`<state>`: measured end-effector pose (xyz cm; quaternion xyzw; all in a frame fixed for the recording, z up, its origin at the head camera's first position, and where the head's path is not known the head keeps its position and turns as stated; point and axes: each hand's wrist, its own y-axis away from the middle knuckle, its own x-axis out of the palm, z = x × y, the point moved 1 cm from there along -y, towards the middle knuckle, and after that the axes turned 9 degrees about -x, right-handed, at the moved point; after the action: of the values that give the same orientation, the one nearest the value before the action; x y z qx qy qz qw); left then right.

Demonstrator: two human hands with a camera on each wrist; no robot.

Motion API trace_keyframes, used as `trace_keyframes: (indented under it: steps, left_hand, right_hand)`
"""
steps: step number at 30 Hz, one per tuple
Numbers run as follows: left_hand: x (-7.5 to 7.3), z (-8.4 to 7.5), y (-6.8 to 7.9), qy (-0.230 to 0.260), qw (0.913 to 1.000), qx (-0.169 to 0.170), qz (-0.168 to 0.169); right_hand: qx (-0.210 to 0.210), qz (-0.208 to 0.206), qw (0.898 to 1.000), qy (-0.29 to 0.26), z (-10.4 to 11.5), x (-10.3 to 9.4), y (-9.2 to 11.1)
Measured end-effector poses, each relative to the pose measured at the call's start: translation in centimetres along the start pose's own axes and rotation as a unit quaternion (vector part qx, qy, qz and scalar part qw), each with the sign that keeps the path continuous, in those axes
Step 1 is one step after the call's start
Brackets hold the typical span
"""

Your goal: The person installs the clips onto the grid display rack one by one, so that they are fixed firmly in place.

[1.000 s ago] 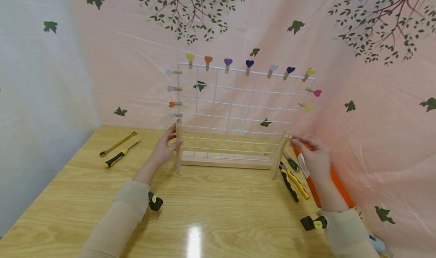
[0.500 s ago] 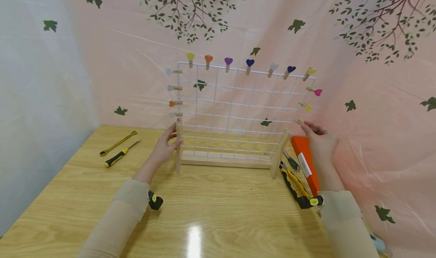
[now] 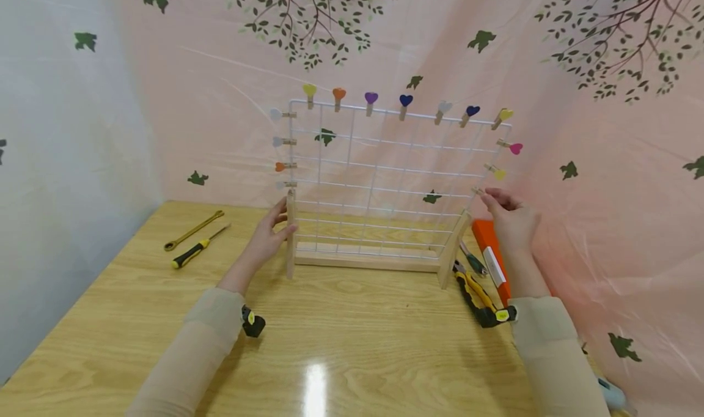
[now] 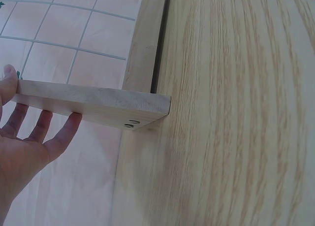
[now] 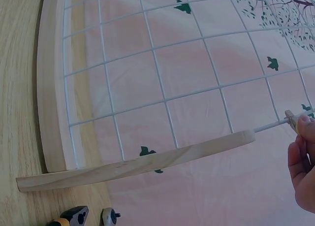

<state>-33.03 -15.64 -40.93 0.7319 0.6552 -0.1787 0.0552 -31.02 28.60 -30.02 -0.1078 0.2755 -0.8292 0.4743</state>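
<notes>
A white wire grid (image 3: 423, 117) stands upright in a wooden stand on the table. Heart-topped clothespins, such as the purple one (image 3: 371, 99), line its top and both sides. My left hand (image 3: 266, 236) grips the stand's left side panel (image 3: 291, 246), thumb on one face and fingers on the other, as the left wrist view shows. Between thumb and fingertips my right hand (image 3: 513, 218) pinches a small wooden clothespin (image 5: 291, 120). It meets the grid's right edge wire, just above the right side panel (image 5: 147, 162). The fingers hide its outer end.
On the left lie a wrench (image 3: 194, 230) and a yellow-black screwdriver (image 3: 189, 254). Yellow-black pliers (image 3: 475, 291), a green-handled tool (image 3: 475, 262) and an orange box (image 3: 484, 230) are beside the stand's right panel. A pink patterned cloth (image 3: 236, 117) hangs behind.
My right hand has risen from beside the top of the right panel, then shifted slightly left, bringing the clothespin onto the grid's right edge. The left hand keeps its grip on the left panel.
</notes>
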Motion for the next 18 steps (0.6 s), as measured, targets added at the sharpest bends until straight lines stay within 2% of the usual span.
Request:
trace_keyframes:
  steps: [5,9,13,16,18]
  left_hand:
    - [-0.1,-0.2,-0.2,0.002,1.0,0.004,-0.003]
    - [-0.2,-0.2,-0.2,0.004,1.0,0.005,0.001]
    - [-0.3,-1.1,0.3,0.01,0.9999,-0.005,0.006]
    - [-0.4,-0.9,0.4,-0.002,0.9999,-0.009,-0.014]
    - [-0.6,-0.3,0.2,-0.019,0.9993,-0.002,-0.031]
  right_hand:
    - [-0.007,0.013,0.999,-0.029,0.8,0.4,0.3]
    - [-0.014,0.02,1.0,-0.003,1.1,0.4,0.7]
    - [-0.033,0.019,0.999,0.033,1.4,0.1,1.5]
    - [-0.063,0.014,0.997,0.048,1.7,0.0,2.0]
    - [-0.08,0.012,0.995,0.057,2.0,-0.1,2.3]
